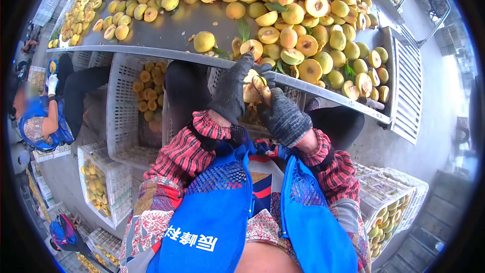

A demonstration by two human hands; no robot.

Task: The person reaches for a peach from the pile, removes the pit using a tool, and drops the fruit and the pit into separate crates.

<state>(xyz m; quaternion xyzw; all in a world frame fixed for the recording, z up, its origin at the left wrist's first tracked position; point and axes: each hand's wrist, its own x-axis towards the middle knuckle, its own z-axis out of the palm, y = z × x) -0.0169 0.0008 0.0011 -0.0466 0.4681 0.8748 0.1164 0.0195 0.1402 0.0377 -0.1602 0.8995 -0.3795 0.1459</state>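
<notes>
My left hand (230,91), in a dark glove, is closed around a cut yellow peach (250,92) just off the table's near edge. From the other side my right hand (287,119), in a grey-black knit glove, closes on the same peach. Narrow brown shapes lie against the fruit between the hands; I cannot tell whether they are bare fingertips or a small tool. Right beyond my fingers, a halved peach (251,49) lies cut side up at the front of the heap. Many whole and halved peaches (316,5) cover the metal table (166,33).
Under the table's edge, left of my knees, stands a white plastic crate (124,146) with peach halves in it. Another crate (121,187) sits farther left, and stacked crates (399,182) of fruit stand at right. A seated person (45,116) works at left.
</notes>
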